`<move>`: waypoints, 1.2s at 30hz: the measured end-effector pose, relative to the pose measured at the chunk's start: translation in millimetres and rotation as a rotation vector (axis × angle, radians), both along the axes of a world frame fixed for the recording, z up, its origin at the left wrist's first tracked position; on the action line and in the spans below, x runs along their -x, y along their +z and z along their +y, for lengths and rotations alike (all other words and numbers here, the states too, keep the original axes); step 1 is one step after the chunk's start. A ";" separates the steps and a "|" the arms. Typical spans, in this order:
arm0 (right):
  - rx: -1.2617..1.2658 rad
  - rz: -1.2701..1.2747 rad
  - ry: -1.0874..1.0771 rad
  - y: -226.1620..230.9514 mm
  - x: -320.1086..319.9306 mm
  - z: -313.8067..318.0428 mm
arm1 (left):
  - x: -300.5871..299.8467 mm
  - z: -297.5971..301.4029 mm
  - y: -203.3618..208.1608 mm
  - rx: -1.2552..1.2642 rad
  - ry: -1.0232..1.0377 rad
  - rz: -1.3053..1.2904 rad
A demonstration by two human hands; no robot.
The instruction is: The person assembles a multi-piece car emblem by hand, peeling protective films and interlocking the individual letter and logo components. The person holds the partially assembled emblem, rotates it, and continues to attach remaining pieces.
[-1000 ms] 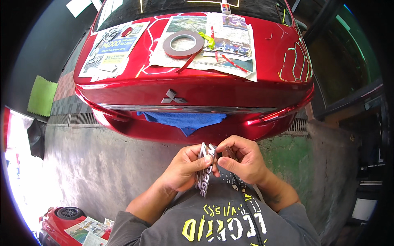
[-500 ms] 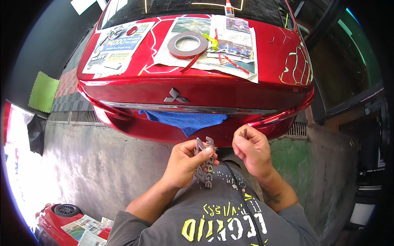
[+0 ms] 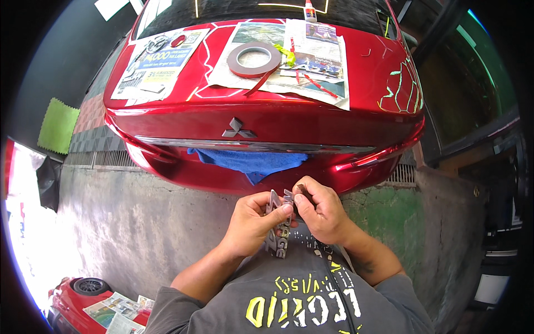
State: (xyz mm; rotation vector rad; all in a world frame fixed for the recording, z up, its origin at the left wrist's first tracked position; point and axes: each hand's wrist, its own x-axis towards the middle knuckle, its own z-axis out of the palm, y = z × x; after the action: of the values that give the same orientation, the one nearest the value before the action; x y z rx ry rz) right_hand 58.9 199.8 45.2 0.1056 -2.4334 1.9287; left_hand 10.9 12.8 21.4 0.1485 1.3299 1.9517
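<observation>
My left hand (image 3: 250,220) grips a pair of chrome lettered car emblems (image 3: 282,245) in front of my chest, thumb across their faces. They stand almost upright side by side. Close against their upper end, my right hand (image 3: 325,214) is closed in a pinch. A small dark brown piece (image 3: 302,190) sticks up between its thumb and forefinger; its kind cannot be made out. The right fingertips are at the emblems' top edge, and whether they touch it is hidden.
Ahead is a red car's rear (image 3: 183,123) with a dark three-pointed badge (image 3: 239,128). A blue cloth (image 3: 250,163) hangs below its chrome strip. Newspaper sheets (image 3: 222,78) on the lid carry a tape roll (image 3: 230,61) and red tape strips. A small glue bottle (image 3: 310,14) stands behind.
My right hand has moved left and slightly down with the brown piece, from apart to right beside the emblems. The left hand holds the emblems in nearly the same place.
</observation>
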 end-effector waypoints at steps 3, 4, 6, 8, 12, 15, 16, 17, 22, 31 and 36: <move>0.058 -0.028 -0.035 -12.8 -1.0 -0.7 | -5.8 3.2 -1.5 -0.006 0.050 -0.016; 0.229 -0.048 -0.056 -12.4 -1.0 1.5 | -6.6 3.1 -1.1 -0.006 0.070 -0.021; 0.570 -0.090 -0.102 -9.9 -1.6 10.8 | -2.7 -0.3 0.3 -0.033 0.134 -0.061; 0.568 -0.020 -0.062 -0.6 -3.2 23.8 | 0.9 -3.9 -1.5 -0.082 0.173 -0.040; 0.165 -0.030 -0.114 1.8 -6.3 16.1 | 1.1 -4.9 3.1 -0.178 0.176 -0.086; -0.033 -0.031 -0.098 7.2 -10.7 4.1 | 0.5 -9.2 9.2 -0.259 0.131 -0.183; -0.033 0.004 -0.071 1.3 -11.5 3.5 | 1.2 -11.4 10.0 -0.276 0.100 -0.197; -0.065 0.053 -0.059 0.1 -11.2 1.6 | 2.5 -13.5 10.5 -0.293 0.068 -0.212; -0.304 0.304 0.022 1.8 -3.2 -2.6 | 2.9 -16.1 6.2 -0.366 -0.006 -0.197; -0.324 0.426 0.048 6.6 1.3 -3.0 | 2.4 -16.7 8.2 -0.320 -0.029 -0.160; -0.328 0.439 0.046 7.4 4.2 -2.9 | 2.5 -16.0 8.1 -0.325 -0.041 -0.161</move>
State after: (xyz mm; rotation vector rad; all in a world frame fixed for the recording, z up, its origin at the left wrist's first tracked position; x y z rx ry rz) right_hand 54.7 197.0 52.5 0.5348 -2.4182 1.3190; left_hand 8.3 -3.2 29.5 0.1698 0.8942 2.0858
